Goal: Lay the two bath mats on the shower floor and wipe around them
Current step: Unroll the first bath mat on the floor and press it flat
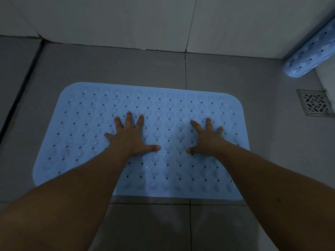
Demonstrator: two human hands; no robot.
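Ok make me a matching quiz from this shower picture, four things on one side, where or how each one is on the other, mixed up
Things:
1. flat mat
2. second mat
3. drain
4. hands: left hand, right hand

Places or states:
A. set in the floor at the right
B. spread open, pressing down
C. lying flat on the floor tiles
D. curled up against the right wall

Pairs: 1-C, 2-D, 3-A, 4-B

Dim, bluish cast overall — no visible light source. Soft shadow on floor tiles (148, 223) at bottom centre. Slight blur throughout (grain in dark areas). Wide-angle bending at edges — wall (108, 20) lines curve. No glare.
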